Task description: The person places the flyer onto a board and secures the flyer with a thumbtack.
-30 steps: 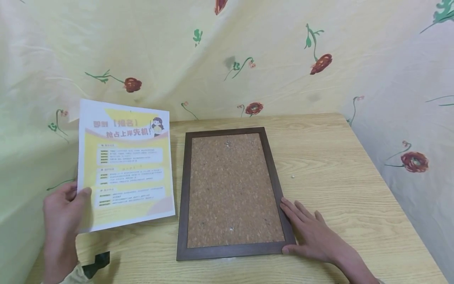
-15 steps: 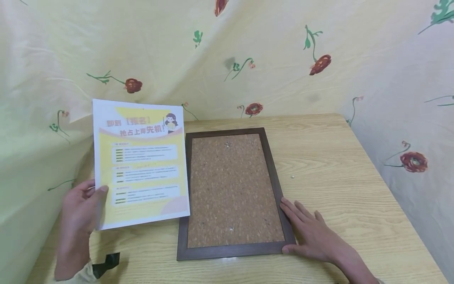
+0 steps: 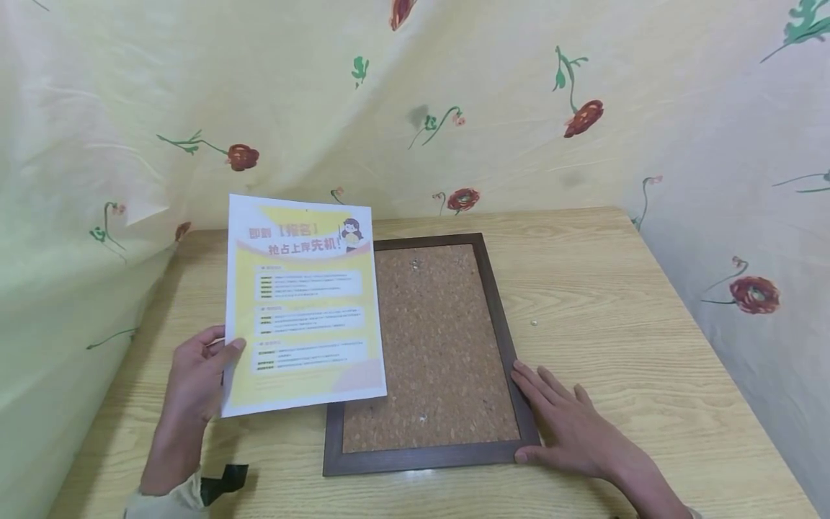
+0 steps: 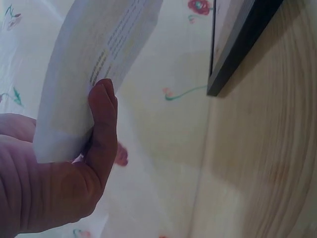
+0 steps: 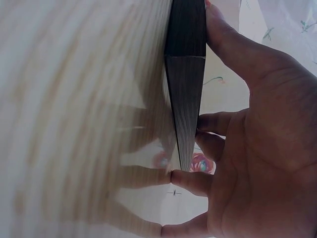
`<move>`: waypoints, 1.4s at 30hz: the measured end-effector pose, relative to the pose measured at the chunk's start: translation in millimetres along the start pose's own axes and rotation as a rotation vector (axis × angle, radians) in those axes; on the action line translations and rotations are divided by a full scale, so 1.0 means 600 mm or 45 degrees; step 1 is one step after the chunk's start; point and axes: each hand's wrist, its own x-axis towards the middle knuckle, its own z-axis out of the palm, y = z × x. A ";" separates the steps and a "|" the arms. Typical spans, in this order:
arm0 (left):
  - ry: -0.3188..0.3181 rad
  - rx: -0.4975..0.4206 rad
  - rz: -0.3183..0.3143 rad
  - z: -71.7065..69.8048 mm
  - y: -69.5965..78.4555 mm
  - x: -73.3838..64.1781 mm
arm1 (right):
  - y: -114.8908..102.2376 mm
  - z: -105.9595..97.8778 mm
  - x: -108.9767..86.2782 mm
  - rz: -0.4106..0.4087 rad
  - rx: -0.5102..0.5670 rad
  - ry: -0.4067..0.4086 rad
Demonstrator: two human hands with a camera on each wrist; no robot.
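My left hand (image 3: 197, 378) pinches the left edge of a yellow and white printed flyer (image 3: 308, 310), low down, with the thumb on the printed face. The flyer is held up and tilted, and in the head view it overlaps the left part of a cork board (image 3: 447, 346). That board lies on the table in a dark brown frame (image 3: 421, 458); its upper left corner is hidden behind the paper. My right hand (image 3: 577, 429) rests at the board's lower right corner. In the right wrist view its thumb (image 5: 223, 34) touches the frame and its fingers are spread.
Small shiny pins (image 3: 416, 264) stick in the cork near its top and bottom. One small clear piece (image 3: 534, 323) lies on the wooden table (image 3: 603, 288), right of the board. A flowered cloth (image 3: 292, 94) hangs behind. A black strap (image 3: 223, 483) sticks out from my left wrist.
My left hand has carried the flyer to the right, from beside the board to over its left part. The right hand and the board have stayed in place.
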 end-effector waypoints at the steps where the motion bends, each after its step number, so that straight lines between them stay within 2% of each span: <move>1: -0.014 -0.005 -0.005 0.004 -0.001 0.000 | 0.000 0.000 0.000 0.002 -0.002 -0.002; 10: -0.197 -0.245 -0.018 0.030 -0.005 0.001 | 0.003 0.003 0.001 -0.002 -0.007 0.002; 14: -0.256 -0.298 -0.031 0.043 -0.008 -0.002 | 0.004 0.004 0.001 0.001 -0.012 -0.001; 26: -0.419 -0.292 -0.106 0.086 -0.017 -0.007 | 0.000 -0.002 0.001 0.012 0.018 -0.022; 35: -0.537 -0.326 -0.078 0.114 -0.023 -0.009 | 0.002 0.002 0.001 0.005 -0.004 -0.008; 42: -0.595 -0.363 -0.104 0.133 -0.023 -0.010 | 0.004 0.003 0.002 0.007 0.000 -0.006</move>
